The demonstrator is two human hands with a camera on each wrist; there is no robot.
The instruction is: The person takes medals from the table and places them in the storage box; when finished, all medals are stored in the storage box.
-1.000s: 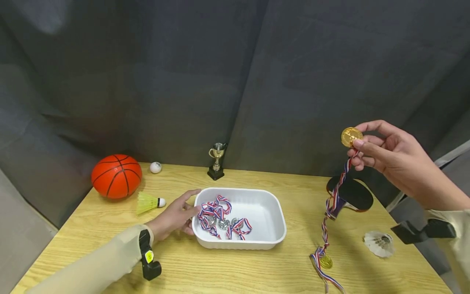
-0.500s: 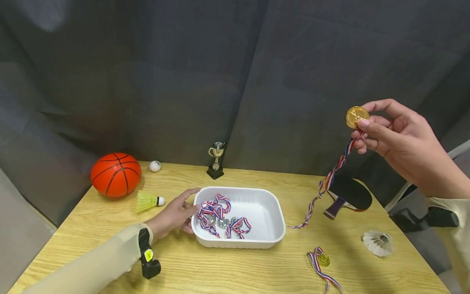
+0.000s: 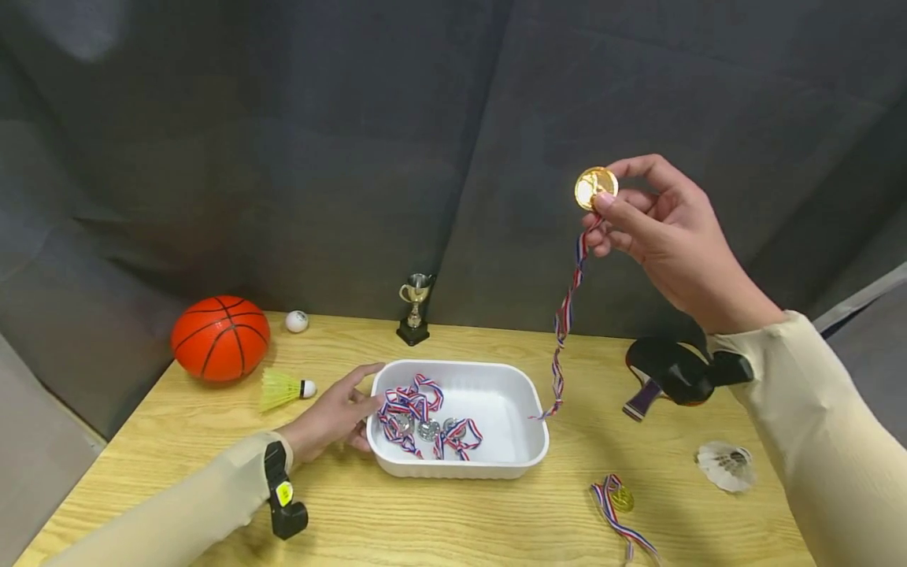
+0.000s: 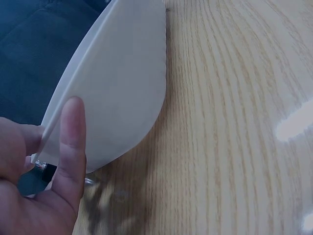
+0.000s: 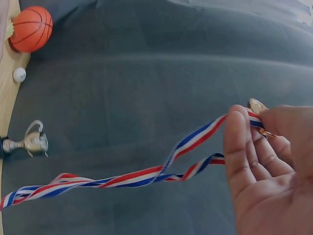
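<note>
— What's behind the light wooden table (image 3: 496,520) with the yellowish oak grain?

— A dark grey fabric backdrop (image 3: 354,157) hangs in loose folds along the far side and wraps round on the left.

— And the light?

— Soft and even from above; the left wrist view catches a bright glare patch on the tabletop.

— Anything at the edges?

— A pale grey floor strip (image 3: 35,465) shows at the near left, and a lighter grey surface (image 3: 868,315) at the far right.
</note>
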